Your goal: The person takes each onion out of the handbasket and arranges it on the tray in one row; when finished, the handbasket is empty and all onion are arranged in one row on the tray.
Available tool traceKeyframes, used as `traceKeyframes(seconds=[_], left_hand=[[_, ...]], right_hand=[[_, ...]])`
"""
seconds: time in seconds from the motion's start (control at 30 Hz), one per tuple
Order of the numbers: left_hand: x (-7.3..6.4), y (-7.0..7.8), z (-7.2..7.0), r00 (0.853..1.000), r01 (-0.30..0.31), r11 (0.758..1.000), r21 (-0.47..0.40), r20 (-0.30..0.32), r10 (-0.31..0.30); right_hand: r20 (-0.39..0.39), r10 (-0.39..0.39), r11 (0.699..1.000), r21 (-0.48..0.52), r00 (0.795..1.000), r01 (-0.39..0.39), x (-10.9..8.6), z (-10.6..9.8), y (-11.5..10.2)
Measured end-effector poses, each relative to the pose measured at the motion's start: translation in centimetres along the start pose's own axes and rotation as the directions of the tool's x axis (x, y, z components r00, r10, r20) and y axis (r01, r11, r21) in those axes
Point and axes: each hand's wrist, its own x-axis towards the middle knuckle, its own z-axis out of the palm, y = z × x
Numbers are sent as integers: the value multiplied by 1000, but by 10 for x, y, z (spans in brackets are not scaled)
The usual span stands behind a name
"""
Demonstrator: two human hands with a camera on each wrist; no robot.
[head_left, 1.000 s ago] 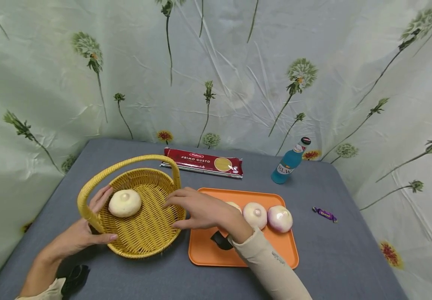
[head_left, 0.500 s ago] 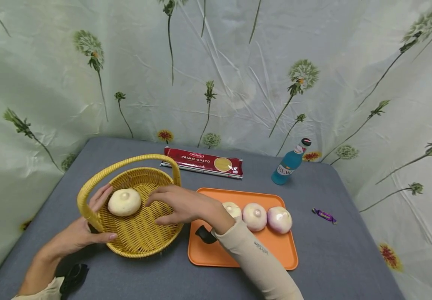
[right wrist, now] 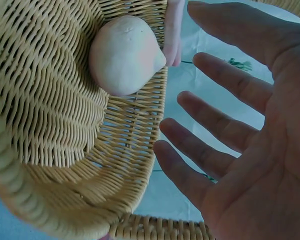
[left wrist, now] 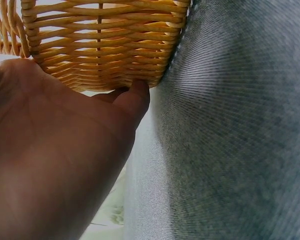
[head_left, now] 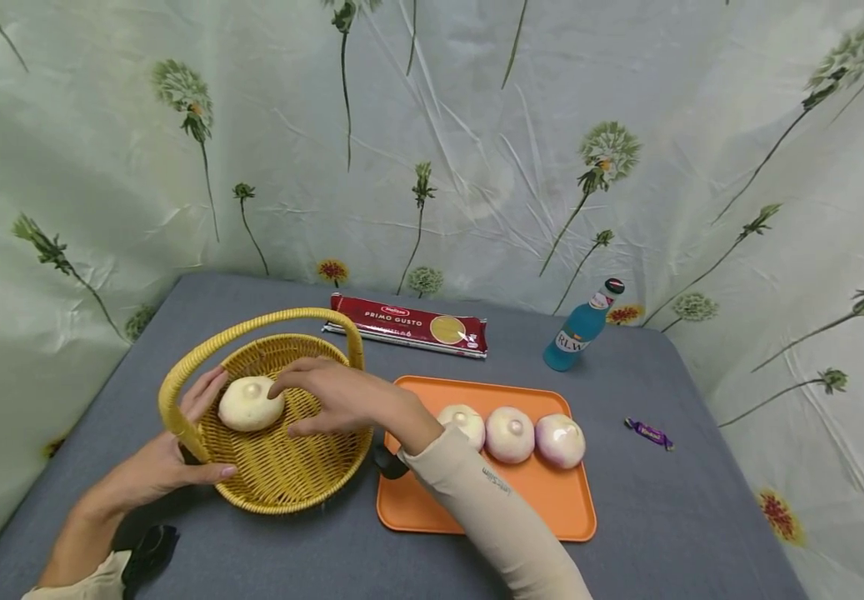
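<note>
A white turnip [head_left: 250, 404] lies inside the yellow wicker basket [head_left: 277, 475], towards its left side. My left hand [head_left: 157, 473] holds the basket at its left, its fingers behind the handle and its thumb at the near side. In the left wrist view that hand [left wrist: 65, 135] lies against the woven wall. My right hand [head_left: 342, 396] reaches over the basket's right rim, with its fingers near the turnip. The right wrist view shows this hand [right wrist: 240, 130] with spread fingers, apart from the turnip [right wrist: 125, 56] and holding nothing.
An orange tray [head_left: 491, 508] right of the basket bears three white-and-purple turnips [head_left: 510, 435] in a row. Behind stands a red pasta packet [head_left: 409, 327] lying flat, with a blue bottle [head_left: 577, 332] upright to its right. A purple wrapped candy [head_left: 649, 433] lies far right.
My right hand has moved left, from the basket's right rim to over its inside, close to the turnip. The left hand stays on the basket.
</note>
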Motion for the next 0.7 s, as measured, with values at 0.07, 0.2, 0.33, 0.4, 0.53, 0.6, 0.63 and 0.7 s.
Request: traceKeyframes(seconds=[0.07,0.2,0.33,0.4,0.53,0.6,0.63,0.7], left_hand=[[0,0,0,1000,-5,1000,-7,2,5],[-1,-1,1,1000,-24,1000,-2,1,24],[0,0,0,1000,-22,1000,9,2,22],[-1,0,0,1000,-14,1000,13,-4,14],[-1,1,-1,1000,-14,1000,16,-7,14],[-1,1,-1,1000,-18,1000,13,-2,18],[-1,1,-1,1000,-18,1000,12,1,18],[-1,0,-1,1000,-21,1000,7,3,21]], right_hand=[[6,-1,1000,-21,1000,1,6,0,-1],[7,6,1000,-27,1000,-6,17,0,-1],[8,3,1000,-17,1000,-3,27,-1,0],[15,-3,1000,-10,1000,4,31,-1,0],[29,-22,1000,13,999,21,37,-1,0],[37,-25,999,29,999,24,39,0,0],[42,-23,999,33,999,22,40,0,0],[48,-12,999,32,999,10,42,1,0]])
